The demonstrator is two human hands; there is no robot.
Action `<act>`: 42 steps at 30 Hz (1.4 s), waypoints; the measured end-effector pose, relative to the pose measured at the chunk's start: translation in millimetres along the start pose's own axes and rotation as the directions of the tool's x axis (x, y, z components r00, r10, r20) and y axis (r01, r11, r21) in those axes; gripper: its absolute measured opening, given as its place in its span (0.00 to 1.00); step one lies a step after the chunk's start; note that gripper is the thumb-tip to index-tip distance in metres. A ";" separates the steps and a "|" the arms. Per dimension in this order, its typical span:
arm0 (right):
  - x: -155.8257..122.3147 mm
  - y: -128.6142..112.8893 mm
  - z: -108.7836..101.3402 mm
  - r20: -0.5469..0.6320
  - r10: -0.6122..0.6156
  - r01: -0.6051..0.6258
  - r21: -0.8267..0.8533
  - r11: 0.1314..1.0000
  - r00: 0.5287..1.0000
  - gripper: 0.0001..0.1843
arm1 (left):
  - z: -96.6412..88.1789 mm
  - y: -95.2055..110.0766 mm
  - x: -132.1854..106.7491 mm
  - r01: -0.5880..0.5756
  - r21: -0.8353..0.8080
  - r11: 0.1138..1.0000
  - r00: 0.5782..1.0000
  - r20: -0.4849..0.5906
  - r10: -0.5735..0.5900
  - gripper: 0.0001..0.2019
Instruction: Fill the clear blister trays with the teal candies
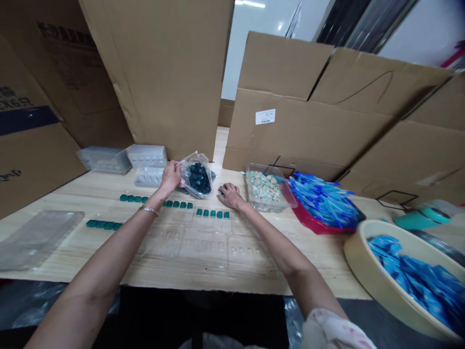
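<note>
Toward the back of the table, we pinch the bag of teal pieces with our left hand, while our right hand rests curled just right of it, grip unclear.

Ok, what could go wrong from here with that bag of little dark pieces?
1. The left hand pinches only one edge of the clear bag, which lies slumped on the table. If its mouth is open, the dark pieces might spill out.
2. Both forearms stretch over the clear trays, and the right hand rests just beside the teal rows. A careless pull back could knock those rows out of line.
</note>
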State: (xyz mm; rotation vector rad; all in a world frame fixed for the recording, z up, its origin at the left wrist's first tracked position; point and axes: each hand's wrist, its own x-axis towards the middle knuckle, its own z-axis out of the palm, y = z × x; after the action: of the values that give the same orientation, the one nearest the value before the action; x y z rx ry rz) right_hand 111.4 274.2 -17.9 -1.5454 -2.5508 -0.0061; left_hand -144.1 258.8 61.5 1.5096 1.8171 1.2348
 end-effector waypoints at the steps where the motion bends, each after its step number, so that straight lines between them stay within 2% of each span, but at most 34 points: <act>1: -1.6 1.0 1.1 -0.013 0.040 -0.041 -0.022 0.999 0.999 0.21 | 0.0 0.3 -0.2 0.002 -0.002 1.000 1.000 0.001 -0.002 0.14; 5: -2.1 4.2 1.7 -0.037 0.143 -0.146 -0.093 0.985 0.989 0.23 | -0.1 0.3 -1.0 -0.011 -0.007 1.000 1.000 0.006 0.011 0.15; 8: -1.6 1.0 -0.8 -0.019 0.149 -0.151 -0.125 0.981 0.989 0.23 | -0.4 -1.5 -0.4 -0.015 0.035 0.999 1.000 0.003 0.015 0.15; 12: 0.0 -10.0 -1.9 0.027 0.156 -0.153 -0.077 0.985 0.987 0.19 | 0.4 -3.8 1.0 -0.033 0.090 0.995 0.999 -0.003 0.033 0.15; 17: 3.4 -14.0 -1.1 0.039 0.177 -0.178 0.010 0.984 0.983 0.15 | 1.9 -2.8 -0.2 -0.024 0.069 0.997 1.000 0.008 0.023 0.15; 20: 6.9 -7.5 -12.4 -0.010 0.241 -0.239 0.096 0.966 0.970 0.16 | 1.9 -2.8 -1.0 -0.027 0.065 0.998 1.000 0.014 0.026 0.15; 23: 18.3 -9.3 -40.5 -0.089 0.300 -0.281 0.183 0.942 0.950 0.24 | 2.2 -4.6 -0.8 -0.041 0.073 0.997 0.999 0.004 0.041 0.15; 26: 37.4 -34.9 -76.0 -0.246 0.293 -0.212 0.310 0.927 0.924 0.28 | 3.0 -6.4 -0.1 -0.054 0.073 0.996 0.999 0.002 0.054 0.14; 28: 49.6 -63.9 -92.9 -0.425 0.241 -0.046 0.421 0.906 0.872 0.24 | 3.2 -6.2 0.3 -0.054 0.084 0.995 0.999 -0.003 0.055 0.15; 29: 54.3 -79.7 -97.2 -0.480 0.197 0.028 0.422 0.906 0.855 0.23 | 3.0 -5.5 0.4 -0.053 0.094 0.994 0.998 -0.011 0.055 0.15; 30: 57.8 -95.0 -98.7 -0.494 0.143 0.069 0.385 0.920 0.857 0.21 | 2.7 -4.6 0.4 -0.053 0.106 0.993 0.998 -0.022 0.056 0.14; 32: 60.8 -120.6 -95.3 -0.386 -0.001 0.096 0.229 0.969 0.923 0.18 | 1.3 -2.4 0.1 -0.053 0.129 0.990 0.997 -0.048 0.059 0.13; 33: 60.4 -129.3 -92.4 -0.329 -0.050 0.104 0.149 0.983 0.943 0.18 | 0.4 -1.4 -0.2 -0.053 0.136 0.989 0.997 -0.056 0.061 0.13; 35: 56.8 -135.9 -89.0 -0.284 -0.117 0.130 0.028 0.991 0.952 0.19 | -1.8 -0.2 -1.5 -0.056 0.140 0.989 0.996 -0.055 0.064 0.14; 37: 50.2 -126.4 -92.6 -0.321 -0.114 0.108 -0.037 0.993 0.940 0.21 | -4.0 -0.4 -3.4 -0.060 0.132 0.989 0.997 -0.038 0.066 0.14; 38: 45.9 -115.7 -96.8 -0.319 -0.068 0.052 -0.059 0.997 0.945 0.22 | -4.8 -0.9 -4.3 -0.063 0.125 0.990 0.997 -0.027 0.067 0.15; 40: 35.6 -84.2 -107.4 -0.258 0.112 -0.142 -0.099 0.985 0.960 0.22 | -5.1 -2.3 -5.7 -0.068 0.089 0.994 0.998 -0.006 0.068 0.14; 42: 24.2 -45.1 -116.2 -0.167 0.305 -0.330 -0.150 0.932 0.938 0.22 | -2.6 -3.3 -5.6 -0.053 -0.018 0.998 0.998 0.018 0.053 0.14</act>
State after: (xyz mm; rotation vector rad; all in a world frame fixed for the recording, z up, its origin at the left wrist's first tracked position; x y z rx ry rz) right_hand 76.2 264.5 103.7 -1.9327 -2.2157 -0.2998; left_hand -146.3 252.7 58.9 1.5636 1.7605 1.2544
